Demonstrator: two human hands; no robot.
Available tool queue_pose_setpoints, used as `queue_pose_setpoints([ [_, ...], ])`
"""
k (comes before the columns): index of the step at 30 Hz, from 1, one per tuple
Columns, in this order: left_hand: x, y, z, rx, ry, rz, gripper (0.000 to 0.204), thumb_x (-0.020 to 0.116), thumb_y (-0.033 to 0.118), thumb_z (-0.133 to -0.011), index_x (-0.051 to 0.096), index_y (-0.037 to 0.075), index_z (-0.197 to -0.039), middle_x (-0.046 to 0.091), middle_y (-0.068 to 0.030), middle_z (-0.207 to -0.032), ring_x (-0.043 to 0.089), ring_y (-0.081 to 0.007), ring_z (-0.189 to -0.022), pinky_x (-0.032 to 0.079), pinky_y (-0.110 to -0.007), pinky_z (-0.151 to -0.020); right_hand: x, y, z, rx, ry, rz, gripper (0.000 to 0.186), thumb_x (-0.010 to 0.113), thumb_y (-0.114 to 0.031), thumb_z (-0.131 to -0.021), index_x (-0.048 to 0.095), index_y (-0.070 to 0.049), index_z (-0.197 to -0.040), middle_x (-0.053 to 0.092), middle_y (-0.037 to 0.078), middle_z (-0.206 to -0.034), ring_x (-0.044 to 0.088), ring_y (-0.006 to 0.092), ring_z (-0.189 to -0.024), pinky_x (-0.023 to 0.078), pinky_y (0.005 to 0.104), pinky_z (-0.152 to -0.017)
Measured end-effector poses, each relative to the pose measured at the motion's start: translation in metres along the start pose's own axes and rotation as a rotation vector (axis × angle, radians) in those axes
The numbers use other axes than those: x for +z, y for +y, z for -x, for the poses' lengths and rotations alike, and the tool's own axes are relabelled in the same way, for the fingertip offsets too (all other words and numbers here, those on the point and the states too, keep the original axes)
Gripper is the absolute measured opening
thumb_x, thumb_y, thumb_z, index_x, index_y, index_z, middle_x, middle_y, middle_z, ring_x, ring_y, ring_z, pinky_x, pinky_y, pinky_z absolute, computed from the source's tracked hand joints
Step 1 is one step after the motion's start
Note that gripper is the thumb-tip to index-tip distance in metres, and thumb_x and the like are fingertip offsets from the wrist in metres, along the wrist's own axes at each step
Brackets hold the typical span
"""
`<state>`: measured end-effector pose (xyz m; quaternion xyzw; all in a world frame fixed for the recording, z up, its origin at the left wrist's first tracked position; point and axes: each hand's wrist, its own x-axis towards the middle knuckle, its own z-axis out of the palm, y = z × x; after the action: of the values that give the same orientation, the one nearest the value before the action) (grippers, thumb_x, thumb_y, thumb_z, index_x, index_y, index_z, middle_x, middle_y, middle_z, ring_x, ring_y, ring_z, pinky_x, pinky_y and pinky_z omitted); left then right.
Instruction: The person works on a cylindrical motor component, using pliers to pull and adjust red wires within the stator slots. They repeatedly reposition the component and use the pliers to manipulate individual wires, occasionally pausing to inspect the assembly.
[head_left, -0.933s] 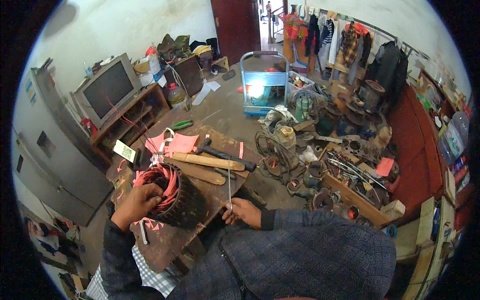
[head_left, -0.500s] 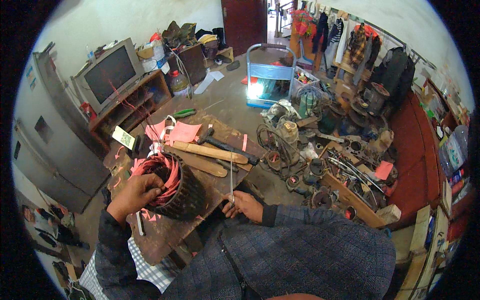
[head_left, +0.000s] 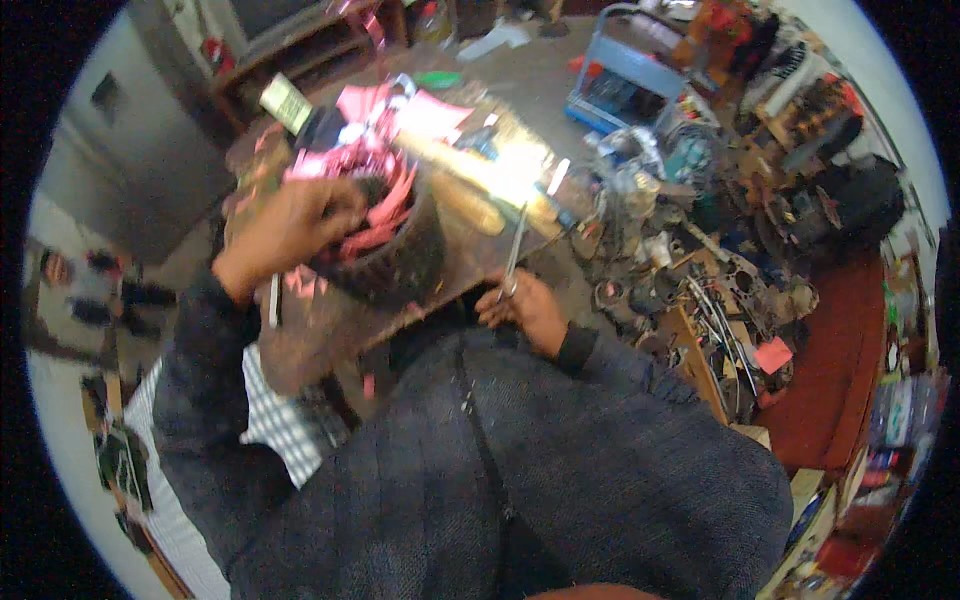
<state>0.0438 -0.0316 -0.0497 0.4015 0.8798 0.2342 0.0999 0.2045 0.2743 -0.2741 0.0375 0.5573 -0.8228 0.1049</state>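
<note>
A dark ribbed motor stator (head_left: 408,262) lies on the wooden table with its round opening facing up. Pink-red insulating strips (head_left: 392,208) line its rim, and thin reddish wires rise from the far side. Over the near left of the opening is my left hand (head_left: 300,225), its fingers bent together; their tips are blurred, so what they pinch is hidden. Past the table's right edge, my right hand (head_left: 530,308) grips a pair of scissors (head_left: 517,245) by the handles, with the long blades together and pointing away from me.
On the wooden table (head_left: 310,350) lie wooden sticks (head_left: 465,203), pink sheets (head_left: 440,118) and a pale card (head_left: 286,103). A blue trolley (head_left: 630,75) stands beyond. Piled metal parts (head_left: 740,290) cover the floor at right. Checked cloth (head_left: 290,420) hangs at the near left.
The view has tilted down and blurred, so the table sits higher in it. My left hand stays at the stator's opening. The scissors are still in my right hand, and a bright glare crosses the sticks.
</note>
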Motion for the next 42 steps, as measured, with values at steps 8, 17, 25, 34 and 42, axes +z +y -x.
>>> queue_pose_setpoints([
  [8,0.010,-0.002,-0.002,0.023,0.158,-0.021,0.013,0.070,0.010,-0.091,0.062,-0.001,-0.093,0.057,-0.0035,-0.078,0.053,-0.0109,-0.077,0.048,-0.031,-0.074,0.000,-0.003,0.000,-0.052,-0.010,0.059,0.056,0.048,-0.048,-0.110,0.051,0.000,-0.138,0.072,0.018,-0.108,0.071,0.0231,-0.091,0.058,0.0358,-0.082],
  [17,-0.014,0.005,0.019,-0.061,0.628,0.340,0.005,0.065,-0.003,-0.096,0.063,0.000,-0.101,0.054,0.0061,-0.082,0.048,-0.0020,-0.074,0.042,-0.020,-0.069,-0.003,-0.005,-0.005,-0.095,0.011,0.017,0.055,0.047,-0.048,-0.111,0.049,0.000,-0.138,0.073,0.018,-0.107,0.072,0.0227,-0.090,0.057,0.0347,-0.082],
  [25,-0.006,0.017,0.031,-0.138,0.641,0.416,0.010,0.068,0.003,-0.099,0.064,0.000,-0.107,0.059,0.0049,-0.090,0.052,-0.0022,-0.081,0.045,-0.020,-0.075,-0.003,-0.006,-0.011,-0.189,0.003,0.075,0.057,0.045,-0.047,-0.111,0.047,0.003,-0.140,0.073,0.018,-0.109,0.071,0.0241,-0.090,0.057,0.0363,-0.082],
  [34,0.002,0.032,0.018,-0.102,0.577,0.662,0.013,0.068,0.000,-0.098,0.064,-0.001,-0.110,0.061,0.0037,-0.093,0.056,-0.0038,-0.086,0.049,-0.022,-0.081,-0.004,-0.009,-0.010,-0.177,-0.019,0.106,0.057,0.047,-0.048,-0.111,0.045,0.002,-0.138,0.073,0.019,-0.107,0.071,0.0231,-0.091,0.057,0.0355,-0.083],
  [42,0.015,0.009,-0.010,0.011,0.291,0.316,0.018,0.072,0.018,-0.096,0.067,0.003,-0.106,0.064,0.0020,-0.092,0.058,-0.0059,-0.086,0.049,-0.024,-0.082,0.002,-0.016,-0.005,-0.234,-0.042,0.276,0.058,0.050,-0.048,-0.109,0.046,0.003,-0.138,0.073,0.018,-0.108,0.071,0.0228,-0.093,0.056,0.0350,-0.085],
])
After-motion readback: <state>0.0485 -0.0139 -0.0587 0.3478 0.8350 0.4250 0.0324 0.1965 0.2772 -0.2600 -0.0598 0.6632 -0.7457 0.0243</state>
